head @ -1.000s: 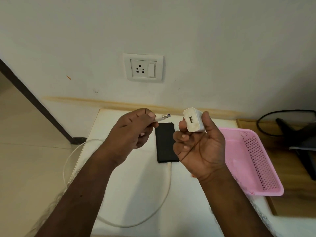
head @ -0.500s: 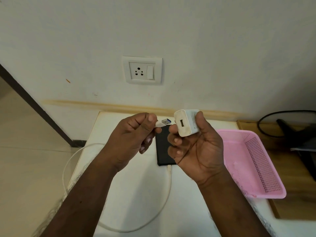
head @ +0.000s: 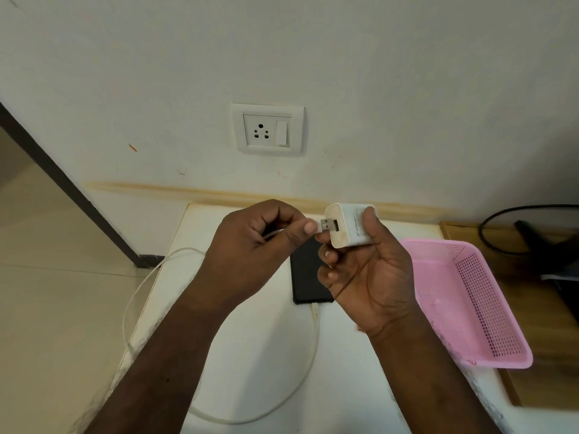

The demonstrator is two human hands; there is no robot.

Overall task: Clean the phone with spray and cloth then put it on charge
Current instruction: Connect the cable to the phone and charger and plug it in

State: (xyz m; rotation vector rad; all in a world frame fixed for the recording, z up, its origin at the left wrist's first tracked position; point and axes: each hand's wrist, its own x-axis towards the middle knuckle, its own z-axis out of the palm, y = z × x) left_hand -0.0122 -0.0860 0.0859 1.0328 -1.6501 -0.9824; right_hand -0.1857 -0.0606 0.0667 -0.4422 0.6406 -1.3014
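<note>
The left hand point(head: 250, 249) is pinching the white USB plug point(head: 326, 226) between thumb and curled forefinger, and the plug's metal tip is sitting right at the port of the white charger adapter point(head: 349, 225); whether it is partly inside cannot be told. The right hand point(head: 369, 277) is gripping the adapter, thumb along its printed side and fingers point(head: 329, 255) curled beneath it, so the adapter's far end and any prongs are lying hidden behind the hand. The print on its side is too small to read.

Below the hands the black phone point(head: 305, 277) is lying flat on the white counter point(head: 257, 371), most of its upper half covered by both hands. The white charging cable point(head: 310, 364) is running from the phone's near edge, looping across the counter, hanging past the left edge and rising back toward the left hand, where its last stretch is disappearing into the fist.

A pink plastic basket point(head: 470, 296) is sitting on the counter just right of the right wrist, its inner left part hidden by the forearm. On the wall above, a white socket point(head: 267, 129) with its switch is facing the camera. At the far right a black cable point(head: 501, 214) and a dark object are being cut off by the frame edge.
</note>
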